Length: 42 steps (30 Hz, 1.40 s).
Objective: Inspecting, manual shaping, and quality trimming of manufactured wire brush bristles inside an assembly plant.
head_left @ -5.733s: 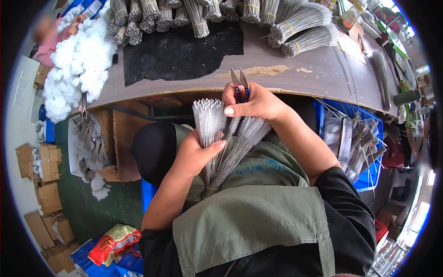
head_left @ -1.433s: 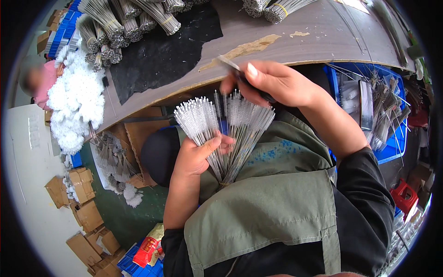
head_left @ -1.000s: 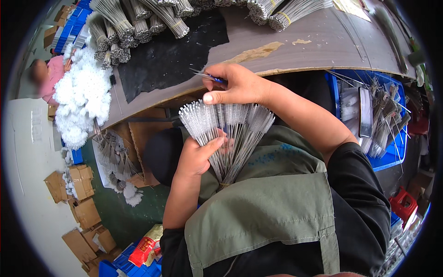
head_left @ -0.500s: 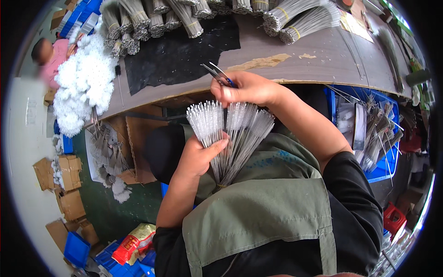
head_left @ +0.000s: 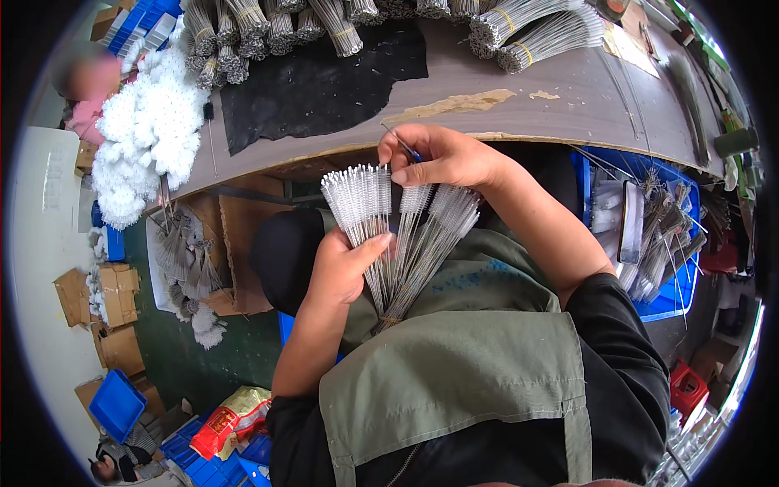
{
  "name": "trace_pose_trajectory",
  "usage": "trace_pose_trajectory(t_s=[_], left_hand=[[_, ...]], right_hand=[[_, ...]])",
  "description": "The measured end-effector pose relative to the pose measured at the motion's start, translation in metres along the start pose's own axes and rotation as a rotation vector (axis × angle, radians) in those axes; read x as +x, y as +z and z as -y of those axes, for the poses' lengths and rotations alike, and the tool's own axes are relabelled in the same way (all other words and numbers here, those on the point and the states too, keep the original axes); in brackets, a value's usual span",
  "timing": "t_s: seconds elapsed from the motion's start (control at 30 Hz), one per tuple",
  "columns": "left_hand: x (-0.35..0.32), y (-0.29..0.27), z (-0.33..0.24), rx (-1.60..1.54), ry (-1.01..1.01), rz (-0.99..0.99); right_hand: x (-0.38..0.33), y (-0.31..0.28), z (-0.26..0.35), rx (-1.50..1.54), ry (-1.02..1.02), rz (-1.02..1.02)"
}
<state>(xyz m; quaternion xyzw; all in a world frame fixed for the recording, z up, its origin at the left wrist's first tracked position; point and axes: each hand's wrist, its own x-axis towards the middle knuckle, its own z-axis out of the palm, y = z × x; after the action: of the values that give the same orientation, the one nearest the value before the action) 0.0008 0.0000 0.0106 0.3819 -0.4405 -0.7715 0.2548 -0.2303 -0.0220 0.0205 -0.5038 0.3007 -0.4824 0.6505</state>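
The left hand (head_left: 345, 264) gripped a fanned bunch of thin wire-stemmed bristle brushes (head_left: 398, 235) over the lap, near the brown desk (head_left: 519, 122) edge. The right hand (head_left: 442, 156), closed, pinched small blue-handled scissors (head_left: 406, 148) at the fuzzy white tips. Bundled brushes (head_left: 535, 28) lay far on the desk.

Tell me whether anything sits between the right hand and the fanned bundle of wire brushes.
Nothing visible does. The right hand, gripping a blue-handled tool, is already at the bristle tips of the fanned brush bundle, which the left hand holds lower down.
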Motion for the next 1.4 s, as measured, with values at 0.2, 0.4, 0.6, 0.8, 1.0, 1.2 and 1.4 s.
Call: trace_pose_trajectory(t_s=[0.2,0.4,0.6,0.8,1.0,1.2,1.4], left_hand=[[-0.003,0.005,-0.002,-0.028,-0.026,-0.047],[-0.004,0.007,-0.003,-0.028,-0.019,-0.040],[-0.004,0.004,-0.001,-0.042,-0.038,-0.065],[-0.003,0.006,0.000,-0.034,-0.030,-0.069],[-0.001,0.001,0.005,-0.034,-0.003,-0.071],[-0.003,0.006,0.000,-0.043,-0.037,-0.100],[-0.001,0.007,0.000,0.017,-0.003,-0.036]], right_hand=[[0.001,-0.005,-0.005,-0.073,-0.048,0.099],[-0.001,-0.004,-0.004,-0.071,-0.050,0.078],[0.000,-0.005,-0.006,-0.148,-0.138,0.091],[-0.001,-0.006,-0.008,-0.133,-0.088,0.082],[0.000,-0.009,-0.007,-0.171,-0.059,0.088],[-0.002,-0.010,-0.010,-0.106,-0.006,0.064],[0.001,-0.004,-0.002,0.006,0.023,0.038]])
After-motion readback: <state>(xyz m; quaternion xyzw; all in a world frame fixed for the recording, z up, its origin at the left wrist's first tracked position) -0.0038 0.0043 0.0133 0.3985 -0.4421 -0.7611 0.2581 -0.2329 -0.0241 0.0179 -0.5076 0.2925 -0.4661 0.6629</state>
